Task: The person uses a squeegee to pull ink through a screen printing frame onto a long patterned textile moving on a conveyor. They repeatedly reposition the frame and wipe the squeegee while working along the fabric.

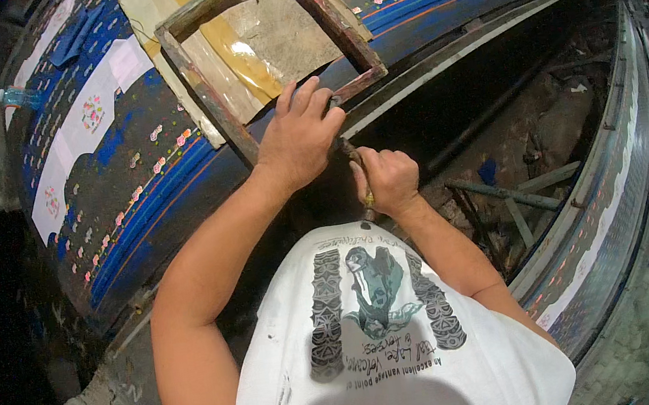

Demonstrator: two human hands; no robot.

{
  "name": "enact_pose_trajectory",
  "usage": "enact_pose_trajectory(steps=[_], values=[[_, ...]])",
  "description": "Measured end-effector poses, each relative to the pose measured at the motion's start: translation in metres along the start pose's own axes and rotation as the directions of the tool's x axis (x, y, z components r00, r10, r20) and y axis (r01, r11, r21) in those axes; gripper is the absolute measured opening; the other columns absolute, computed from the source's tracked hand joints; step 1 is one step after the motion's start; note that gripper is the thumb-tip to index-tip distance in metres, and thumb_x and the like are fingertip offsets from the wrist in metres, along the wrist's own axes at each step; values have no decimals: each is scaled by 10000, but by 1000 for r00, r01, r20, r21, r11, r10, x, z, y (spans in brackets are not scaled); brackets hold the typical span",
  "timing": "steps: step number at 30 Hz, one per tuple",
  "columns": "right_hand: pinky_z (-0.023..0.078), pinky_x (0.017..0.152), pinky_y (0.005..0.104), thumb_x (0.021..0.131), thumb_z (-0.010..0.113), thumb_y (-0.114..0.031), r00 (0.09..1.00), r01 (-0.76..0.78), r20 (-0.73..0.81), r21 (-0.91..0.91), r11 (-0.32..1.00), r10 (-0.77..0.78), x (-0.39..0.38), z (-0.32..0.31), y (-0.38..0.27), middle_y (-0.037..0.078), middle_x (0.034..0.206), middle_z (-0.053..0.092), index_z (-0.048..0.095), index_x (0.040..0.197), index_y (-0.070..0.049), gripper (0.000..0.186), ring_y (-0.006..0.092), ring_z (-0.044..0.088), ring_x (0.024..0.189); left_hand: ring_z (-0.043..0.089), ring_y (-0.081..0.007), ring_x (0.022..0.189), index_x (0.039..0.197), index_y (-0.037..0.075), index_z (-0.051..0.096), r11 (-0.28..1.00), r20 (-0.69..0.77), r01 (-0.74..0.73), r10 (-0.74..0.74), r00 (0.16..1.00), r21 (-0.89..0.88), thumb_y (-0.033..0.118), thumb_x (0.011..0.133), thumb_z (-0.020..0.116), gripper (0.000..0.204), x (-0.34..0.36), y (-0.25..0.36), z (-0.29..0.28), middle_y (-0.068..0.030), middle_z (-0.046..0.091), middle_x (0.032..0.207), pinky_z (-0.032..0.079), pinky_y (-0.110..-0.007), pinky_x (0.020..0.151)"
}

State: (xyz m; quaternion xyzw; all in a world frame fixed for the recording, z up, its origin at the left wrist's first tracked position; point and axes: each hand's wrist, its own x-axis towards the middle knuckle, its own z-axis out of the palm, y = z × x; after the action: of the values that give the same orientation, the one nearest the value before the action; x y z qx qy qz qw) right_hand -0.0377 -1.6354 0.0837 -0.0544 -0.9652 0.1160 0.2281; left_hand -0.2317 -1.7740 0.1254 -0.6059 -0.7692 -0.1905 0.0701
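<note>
A worn wooden frame (360, 34), like a screen-printing frame, lies tilted at the table's near edge. Its opening shows a beige, stained panel with a band of brown tape. My left hand (299, 136) grips the frame's near bar, with the fingers curled over it into the opening. Just below and to the right, my right hand (389, 182) is closed around a thin, dirty, stick-like tool (349, 150). One end of it points up toward the frame by my left hand, the other toward my shirt. The fingers hide much of the tool, so its kind is unclear.
The long, dark, blue-stained table (124, 147) carries white printed pieces (87, 115) and rows of small coloured prints. A plastic bottle (20, 97) lies at its far left. A metal rail (476, 43) edges a dark gap with a support bar (504, 194). Another long table (614, 222) stands right.
</note>
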Motion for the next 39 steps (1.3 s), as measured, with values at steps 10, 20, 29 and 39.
enact_pose_trajectory(steps=[10,20,29,39], values=[[445,545,346,1070,735,-207,927,-358,172,671,650,333,-13,23,6,45,691,626,733,1101,-40,170,199,594,557,486,-406,1562,1161,74,693,1000,43,16,-15,999,-20,80,842,759,326,2,2,-5,-166,631,1466,296,-596,1366],[305,524,278,1178,614,-303,643,-582,744,629,-515,182,-19,28,9,-80,652,427,709,1053,-75,277,59,361,552,506,-401,1548,1161,76,692,1000,23,7,-7,1000,15,51,812,753,355,2,3,-4,-160,637,1459,302,-592,1363],[294,500,296,1203,552,-397,598,-468,795,450,-760,103,-17,27,-1,-66,616,323,678,1162,-53,369,91,297,516,529,-386,1521,1233,93,717,996,-48,-18,23,999,91,60,820,767,417,-1,1,0,-133,662,1408,306,-575,1351],[434,572,335,1158,700,-285,528,-377,503,861,-342,684,-75,10,38,-28,717,467,615,1030,-112,232,117,439,598,705,-482,1286,1439,57,706,483,-335,777,-868,366,-404,230,916,816,561,-48,9,-42,-264,744,1336,561,-551,1098]])
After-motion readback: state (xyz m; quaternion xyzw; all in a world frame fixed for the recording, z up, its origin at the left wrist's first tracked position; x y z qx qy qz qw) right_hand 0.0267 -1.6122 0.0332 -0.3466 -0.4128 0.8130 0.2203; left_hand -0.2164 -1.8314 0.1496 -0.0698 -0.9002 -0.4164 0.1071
